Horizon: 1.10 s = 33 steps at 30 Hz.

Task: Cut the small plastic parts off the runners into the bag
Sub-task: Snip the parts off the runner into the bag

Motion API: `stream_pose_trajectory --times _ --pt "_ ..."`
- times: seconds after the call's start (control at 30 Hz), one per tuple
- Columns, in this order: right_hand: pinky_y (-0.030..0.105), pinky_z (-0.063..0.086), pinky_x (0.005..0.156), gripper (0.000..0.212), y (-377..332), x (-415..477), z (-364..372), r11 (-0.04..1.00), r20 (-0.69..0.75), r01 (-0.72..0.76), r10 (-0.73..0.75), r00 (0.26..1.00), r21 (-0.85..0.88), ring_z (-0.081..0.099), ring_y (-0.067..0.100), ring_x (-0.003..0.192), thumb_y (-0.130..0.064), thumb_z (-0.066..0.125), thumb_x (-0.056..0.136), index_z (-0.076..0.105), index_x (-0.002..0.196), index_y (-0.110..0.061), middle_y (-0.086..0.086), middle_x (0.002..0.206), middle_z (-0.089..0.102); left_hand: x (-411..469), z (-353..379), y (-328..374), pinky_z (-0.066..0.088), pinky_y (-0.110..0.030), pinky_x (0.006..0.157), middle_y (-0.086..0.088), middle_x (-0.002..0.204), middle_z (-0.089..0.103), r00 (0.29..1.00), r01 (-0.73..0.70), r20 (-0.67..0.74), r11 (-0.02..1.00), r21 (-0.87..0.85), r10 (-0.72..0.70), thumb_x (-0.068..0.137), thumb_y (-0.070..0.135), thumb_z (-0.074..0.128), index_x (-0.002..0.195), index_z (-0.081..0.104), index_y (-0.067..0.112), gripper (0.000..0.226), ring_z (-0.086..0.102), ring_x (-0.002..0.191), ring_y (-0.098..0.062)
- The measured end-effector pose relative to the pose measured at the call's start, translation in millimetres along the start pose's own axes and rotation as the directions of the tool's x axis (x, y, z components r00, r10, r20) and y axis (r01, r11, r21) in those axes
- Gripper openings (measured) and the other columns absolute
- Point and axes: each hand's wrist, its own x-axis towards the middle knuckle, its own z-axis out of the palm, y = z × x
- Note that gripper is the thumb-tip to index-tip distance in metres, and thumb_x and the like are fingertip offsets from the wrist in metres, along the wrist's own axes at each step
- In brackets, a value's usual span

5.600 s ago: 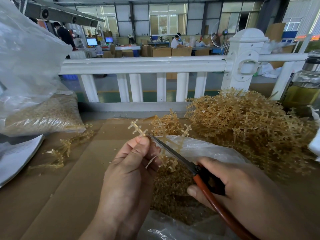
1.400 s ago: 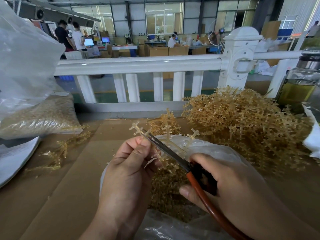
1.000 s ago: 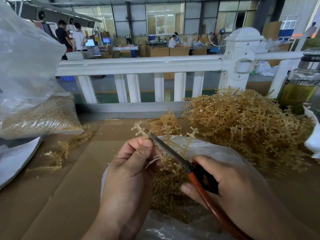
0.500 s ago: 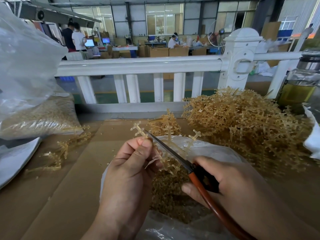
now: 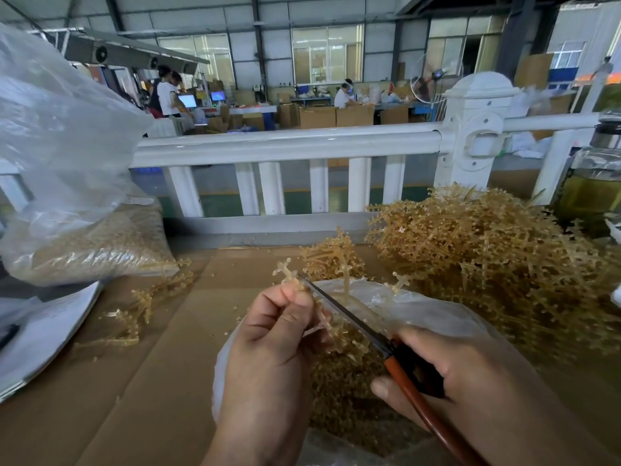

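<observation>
One runner (image 5: pixel 285 270), left hand (image 5: pixel 272 341); scissors (image 5: pixel 351 319), right hand (image 5: pixel 470 378)

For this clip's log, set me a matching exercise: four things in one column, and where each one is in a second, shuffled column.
Things
1. scissors
2. runner being cut
3. heap of uncut runners
4. bulging clear bag

Places
A. at the far left
B. pinched in the left hand
C. at the right, in front of the white railing
D. gripped in the right hand

Pairs: 1-D, 2-B, 3-C, 4-A
</observation>
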Motion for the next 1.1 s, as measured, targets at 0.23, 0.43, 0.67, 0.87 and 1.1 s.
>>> stream_pose_trajectory --times 0.23,0.43,0.67,0.87,1.1 --pt "0.016 0.039 0.097 0.077 8 2 4 0.989 -0.064 0.107 -0.114 0.991 -0.1 0.038 -0.012 0.124 -0.1 0.024 0.056 0.043 0.122 -0.065 -0.047 0.12 0.044 4 -5 1 0.051 -0.037 0.066 -0.013 0.07 0.065 0.993 -0.104 -0.038 0.973 0.204 0.114 0.083 0.025 0.068 0.076 0.065 0.024 0.007 0.062 0.065 -0.023" --pt "-0.01 0.028 0.068 0.067 -4 1 2 0.972 -0.125 0.174 -0.194 0.973 -0.156 0.02 -0.033 0.122 -0.08 0.052 0.072 0.02 0.13 -0.077 -0.055 0.135 0.02 3 -3 5 0.052 -0.042 0.069 -0.011 0.067 0.067 0.98 -0.162 -0.058 0.937 0.309 0.189 0.079 0.045 0.064 0.078 0.065 0.022 0.024 0.063 0.063 -0.021" --pt "-0.01 0.028 0.072 0.067 -3 0 8 0.955 -0.187 0.268 -0.288 0.939 -0.127 0.023 -0.03 0.123 -0.079 0.051 0.076 0.021 0.135 -0.072 -0.05 0.139 0.024 3 -5 4 0.052 -0.051 0.076 -0.009 0.066 0.067 0.979 -0.167 -0.045 0.915 0.368 0.197 0.079 0.048 0.062 0.076 0.063 0.023 0.024 0.061 0.065 -0.022" --pt "-0.012 0.017 0.091 0.065 2 3 11 0.944 -0.188 0.307 -0.325 0.927 -0.118 0.025 -0.035 0.116 -0.074 0.051 0.085 0.027 0.144 -0.062 -0.046 0.138 0.031 6 -8 2 0.055 -0.037 0.066 -0.013 0.068 0.067 0.983 -0.166 -0.008 0.921 0.352 0.181 0.079 0.045 0.063 0.076 0.064 0.02 0.025 0.063 0.063 -0.021" --pt "-0.009 0.025 0.093 0.064 10 3 13 0.948 -0.146 0.294 -0.309 0.94 -0.118 0.023 -0.026 0.13 -0.078 0.05 0.081 0.027 0.14 -0.067 -0.042 0.147 0.028 5 -8 1 0.055 -0.028 0.059 -0.01 0.066 0.066 0.989 -0.129 -0.03 0.942 0.309 0.146 0.081 0.04 0.061 0.074 0.063 0.019 0.022 0.065 0.061 -0.021"
